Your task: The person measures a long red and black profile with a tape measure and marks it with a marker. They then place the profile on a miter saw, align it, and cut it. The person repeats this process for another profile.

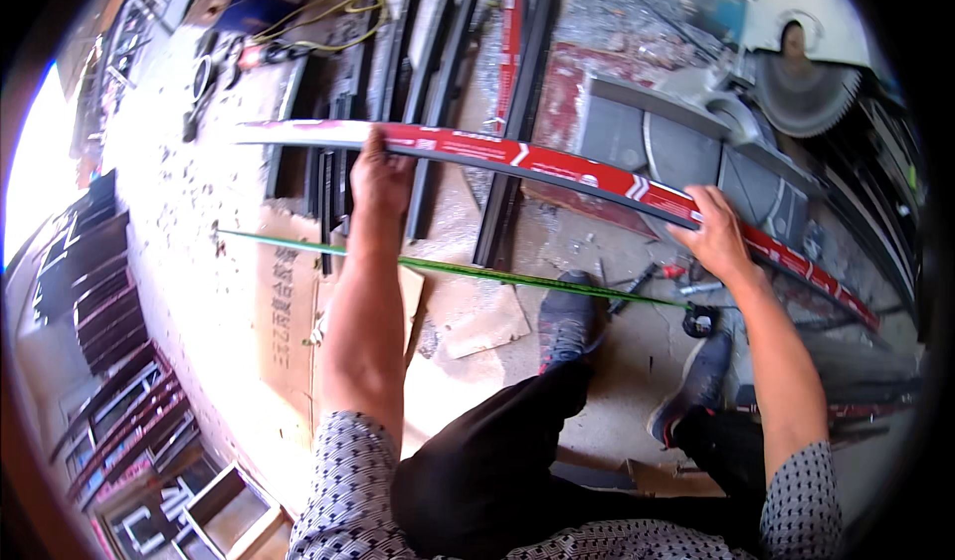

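Note:
A long, straight profile (572,166) with red printed film on its face and a dark lower edge stretches across in front of me. My left hand (381,180) grips it left of its middle, thumb on the upper edge. Further along to the right, my right hand (714,237) is closed around it too. Below the profile, a green tape measure blade (497,274) lies pulled out from left to right. Its black case (700,320) rests by my right shoe (696,391).
A mitre saw with a round toothed blade (811,93) and a grey metal base (622,132) stands at the far right. Dark profiles (438,73) and a red-filmed strip (510,43) lie beyond my hands. Cardboard (284,331) covers floor at left; frames (234,510) lean lower left.

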`<state>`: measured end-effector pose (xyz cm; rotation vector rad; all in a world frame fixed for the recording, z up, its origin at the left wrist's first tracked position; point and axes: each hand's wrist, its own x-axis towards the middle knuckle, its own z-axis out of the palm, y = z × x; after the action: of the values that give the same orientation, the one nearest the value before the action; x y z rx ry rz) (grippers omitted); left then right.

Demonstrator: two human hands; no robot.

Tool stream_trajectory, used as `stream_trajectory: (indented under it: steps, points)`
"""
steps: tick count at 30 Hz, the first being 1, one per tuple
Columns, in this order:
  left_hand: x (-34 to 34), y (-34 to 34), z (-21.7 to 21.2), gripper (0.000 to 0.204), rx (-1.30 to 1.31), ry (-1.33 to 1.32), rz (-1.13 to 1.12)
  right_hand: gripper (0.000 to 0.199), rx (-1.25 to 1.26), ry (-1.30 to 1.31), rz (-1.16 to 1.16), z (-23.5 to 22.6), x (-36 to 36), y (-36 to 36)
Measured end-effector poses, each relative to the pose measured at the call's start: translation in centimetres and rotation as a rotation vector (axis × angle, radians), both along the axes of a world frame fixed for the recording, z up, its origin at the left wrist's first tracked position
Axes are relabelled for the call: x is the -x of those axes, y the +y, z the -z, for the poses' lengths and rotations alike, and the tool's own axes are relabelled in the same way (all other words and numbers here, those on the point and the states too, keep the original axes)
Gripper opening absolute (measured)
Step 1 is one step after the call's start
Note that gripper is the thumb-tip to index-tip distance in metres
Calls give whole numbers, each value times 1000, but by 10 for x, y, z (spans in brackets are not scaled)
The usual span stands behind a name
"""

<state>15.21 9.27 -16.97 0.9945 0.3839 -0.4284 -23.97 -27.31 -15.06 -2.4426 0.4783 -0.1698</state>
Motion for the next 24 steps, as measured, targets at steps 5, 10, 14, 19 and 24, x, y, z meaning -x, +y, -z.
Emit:
stream_trajectory:
  steps: [5,10,14,19,24]
  points:
    - [54,-23,-6,25,-67,-28,180,54,32,65,-13,-1,-9,6]
    - [111,-59,-1,30,-41,69,369,54,43,29,-35,5,-26,13]
    - [140,-82,4,38,-34,124,428,53,84,15,-74,5,-52,28]
    - [133,-85,19,37,-17,129,379,55,102,-19,-105,9,-82,50]
    - [115,-82,11,30,-68,29,317,56,175,-60,-132,11,-98,57]
